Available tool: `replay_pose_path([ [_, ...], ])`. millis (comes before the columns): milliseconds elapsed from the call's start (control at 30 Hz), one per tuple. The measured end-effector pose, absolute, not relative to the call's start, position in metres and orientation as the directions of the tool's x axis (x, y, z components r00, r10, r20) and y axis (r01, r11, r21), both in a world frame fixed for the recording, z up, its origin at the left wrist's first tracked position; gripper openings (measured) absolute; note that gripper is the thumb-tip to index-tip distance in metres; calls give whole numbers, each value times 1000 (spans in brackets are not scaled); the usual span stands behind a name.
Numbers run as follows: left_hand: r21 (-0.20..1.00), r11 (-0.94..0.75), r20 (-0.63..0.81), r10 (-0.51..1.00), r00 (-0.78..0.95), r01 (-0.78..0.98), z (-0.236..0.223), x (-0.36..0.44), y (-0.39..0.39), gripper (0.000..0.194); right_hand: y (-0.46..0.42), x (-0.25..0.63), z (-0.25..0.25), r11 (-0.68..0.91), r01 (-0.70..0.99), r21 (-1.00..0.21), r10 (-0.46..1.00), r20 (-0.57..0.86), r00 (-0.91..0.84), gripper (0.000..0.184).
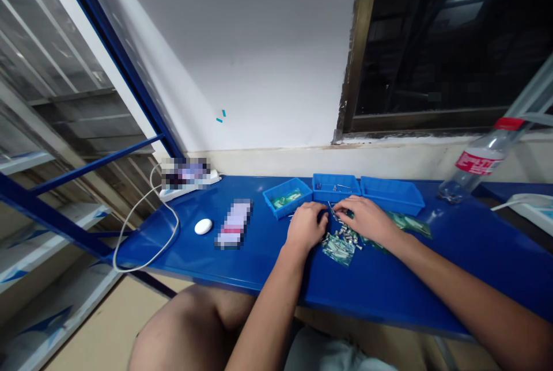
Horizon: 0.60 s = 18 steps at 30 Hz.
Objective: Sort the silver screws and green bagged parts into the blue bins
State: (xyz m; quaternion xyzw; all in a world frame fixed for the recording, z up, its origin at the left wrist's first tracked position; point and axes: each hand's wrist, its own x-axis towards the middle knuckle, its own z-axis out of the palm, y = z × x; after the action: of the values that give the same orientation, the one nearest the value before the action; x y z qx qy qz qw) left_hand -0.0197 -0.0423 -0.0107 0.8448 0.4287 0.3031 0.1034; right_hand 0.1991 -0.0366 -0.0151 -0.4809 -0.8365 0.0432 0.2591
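Observation:
On the blue table (259,261) my left hand (306,224) and my right hand (365,216) meet over a heap of small silver metal parts (345,235) lying on clear plastic bags. The fingers of both hands curl inward and pinch at something tiny between them, too small to name. A clear bag with more parts (339,250) lies just in front of my hands. Behind my hands stand three blue trays: the left tray (287,196) holds green pieces, the middle tray (336,186) a few metal parts, the right tray (392,194) looks bare.
A plastic bottle with a red label (479,166) leans at the back right. A white oval object (203,226), a blurred flat item (234,224) and a white power strip (190,185) with its cable (142,227) lie to the left. Green bags (408,222) sit under my right wrist.

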Motion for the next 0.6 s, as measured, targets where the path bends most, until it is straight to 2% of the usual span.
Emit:
replay_pose_path([
  [200,434,-608,423,789,445,665,-10,-19,-42,26,-36,198,-19,501,801,-327,841,401,-363,17],
  [400,462,-593,400,803,442,660,-4,-18,-45,25,-40,197,-20,498,821,-281,835,412,-365,17],
  [600,508,-614,434,788,436,604,-2,-17,-46,33,-45,194,-13,520,791,-323,791,532,-303,18],
])
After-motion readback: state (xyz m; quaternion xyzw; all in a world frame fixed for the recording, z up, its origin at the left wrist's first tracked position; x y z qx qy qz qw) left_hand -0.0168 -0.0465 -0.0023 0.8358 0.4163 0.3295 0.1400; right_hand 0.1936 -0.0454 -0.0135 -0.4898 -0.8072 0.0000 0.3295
